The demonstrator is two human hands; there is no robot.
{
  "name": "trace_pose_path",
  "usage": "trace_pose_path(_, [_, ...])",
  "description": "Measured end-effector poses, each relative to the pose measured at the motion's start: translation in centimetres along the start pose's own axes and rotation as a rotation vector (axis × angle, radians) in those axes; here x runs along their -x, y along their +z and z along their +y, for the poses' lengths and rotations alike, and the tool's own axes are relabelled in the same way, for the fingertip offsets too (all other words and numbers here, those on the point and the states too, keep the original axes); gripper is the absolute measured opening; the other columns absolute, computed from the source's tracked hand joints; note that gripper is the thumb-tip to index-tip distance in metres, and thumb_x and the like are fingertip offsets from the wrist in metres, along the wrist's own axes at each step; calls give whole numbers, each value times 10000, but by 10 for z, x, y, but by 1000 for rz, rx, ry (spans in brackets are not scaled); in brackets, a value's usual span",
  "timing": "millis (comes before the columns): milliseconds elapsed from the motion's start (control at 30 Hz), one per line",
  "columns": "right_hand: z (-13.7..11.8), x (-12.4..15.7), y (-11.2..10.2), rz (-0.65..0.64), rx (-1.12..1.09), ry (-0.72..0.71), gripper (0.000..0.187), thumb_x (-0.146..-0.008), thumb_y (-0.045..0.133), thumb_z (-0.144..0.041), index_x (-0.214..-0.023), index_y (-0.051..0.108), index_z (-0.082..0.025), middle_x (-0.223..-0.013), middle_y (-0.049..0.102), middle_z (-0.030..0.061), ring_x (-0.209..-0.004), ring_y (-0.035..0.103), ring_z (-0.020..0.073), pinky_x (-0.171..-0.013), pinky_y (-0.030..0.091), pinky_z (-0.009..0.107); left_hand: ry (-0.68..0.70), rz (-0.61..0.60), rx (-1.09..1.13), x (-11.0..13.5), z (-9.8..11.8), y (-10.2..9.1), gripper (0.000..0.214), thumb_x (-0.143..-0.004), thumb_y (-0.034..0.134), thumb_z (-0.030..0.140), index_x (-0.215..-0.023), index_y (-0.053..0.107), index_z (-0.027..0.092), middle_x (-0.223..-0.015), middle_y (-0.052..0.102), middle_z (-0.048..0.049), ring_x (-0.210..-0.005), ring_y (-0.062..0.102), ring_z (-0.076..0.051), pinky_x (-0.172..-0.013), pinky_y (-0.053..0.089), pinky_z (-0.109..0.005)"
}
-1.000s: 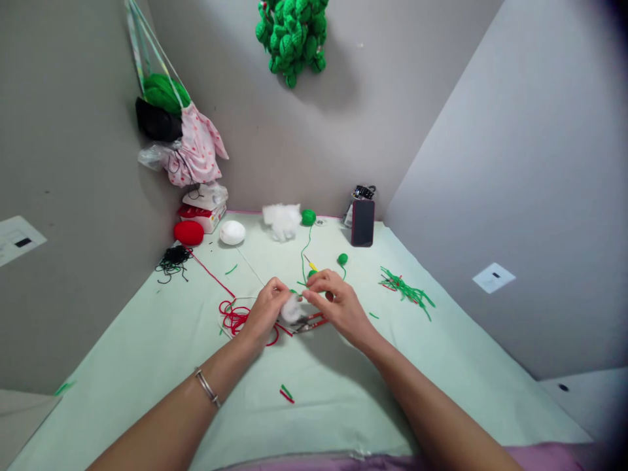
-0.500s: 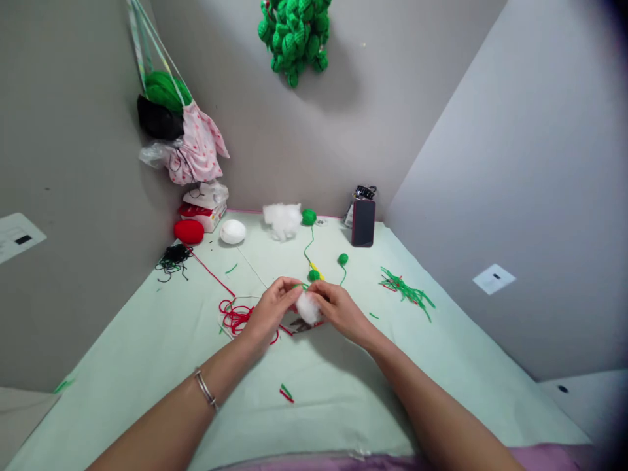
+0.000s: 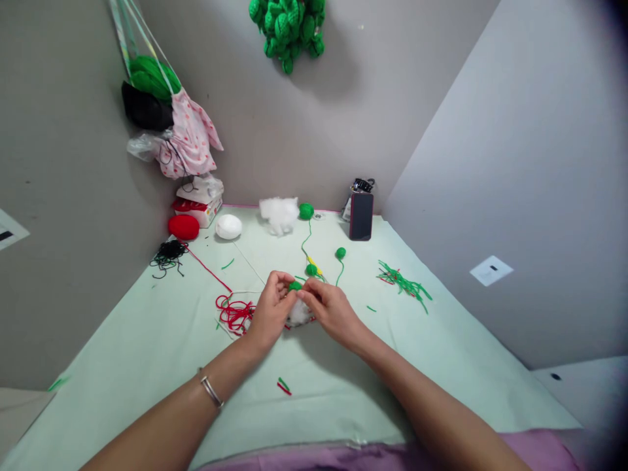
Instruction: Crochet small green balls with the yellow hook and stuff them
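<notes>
At the centre of the frame, a small round green crocheted piece (image 3: 294,286) is pinched from both sides. The left hand (image 3: 267,311) and right hand (image 3: 332,313) each close their grip on it, with a fluffy white stuffing tuft (image 3: 297,315) just beneath. The pale green cloth-covered surface (image 3: 147,353) spreads around them, with tangled red yarn (image 3: 235,314) left of centre and plain grey walls (image 3: 441,131) behind.

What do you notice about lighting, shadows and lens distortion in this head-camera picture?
Head view: soft, even light, no glare; the green crochet bunch casts a faint shadow on the wall; the right hand shades the cloth; walls bend wide-angle; right corners darken.
</notes>
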State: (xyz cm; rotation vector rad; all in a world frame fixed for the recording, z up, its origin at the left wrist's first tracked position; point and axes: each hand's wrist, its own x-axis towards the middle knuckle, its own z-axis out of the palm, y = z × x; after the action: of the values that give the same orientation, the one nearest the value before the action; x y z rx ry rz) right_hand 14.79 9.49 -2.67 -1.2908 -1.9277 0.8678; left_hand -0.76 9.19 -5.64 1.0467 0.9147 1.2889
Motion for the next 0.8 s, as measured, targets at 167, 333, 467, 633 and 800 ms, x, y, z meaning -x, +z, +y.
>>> trace_pose_path(167, [-7, 4, 4, -4, 11, 0, 179, -889, 539, -292, -733, 480, -228, -631, 474, -45, -595, 400, 137, -596, 284, 271, 0, -3, -42, 0, 0, 0, 284, -822, 729, 295, -961, 489, 234, -783, 602, 54, -640, 568, -113, -584, 428, -227])
trace_pose_path(333, [1, -2, 2, 54, -25, 52, 248, -818, 600, -327, -658, 437, -229, -604, 434, -47, -587, 371, 131, -573, 276, 266, -21, -72, -49, 0, 9, -4, 319, -824, 768, 342, -972, 512, 222, -846, 651, 25, -688, 601, -117, -623, 455, -235])
trace_pose_path(467, [6, -6, -3, 44, -111, 91, 283, -840, 584, -410, -660, 459, -231, -581, 430, -52, -552, 378, 122, -535, 290, 257, -25, -129, -34, 0, 15, -4, 412, -788, 825, 431, -985, 538, 210, -891, 671, 5, -730, 619, -121, -661, 472, -241])
trace_pose_path(633, [-1, -6, -12, -46, -196, 61, 293, -867, 555, -458, -706, 493, -221, -611, 420, -56, -573, 388, 120, -538, 321, 252, -27, -113, -34, 0, 18, -3, 438, -738, 851, 443, -936, 534, 214, -769, 631, 42, -647, 584, -111, -602, 449, -232])
trace_pose_path(800, [-13, 5, -10, -122, -190, 8, 69, -785, 547, -231, -743, 494, -217, -635, 403, -69, -586, 352, 108, -536, 275, 242, -21, -17, -62, -3, 13, -4, 332, -715, 820, 295, -844, 525, 217, -687, 600, 72, -581, 525, -90, -537, 389, -203])
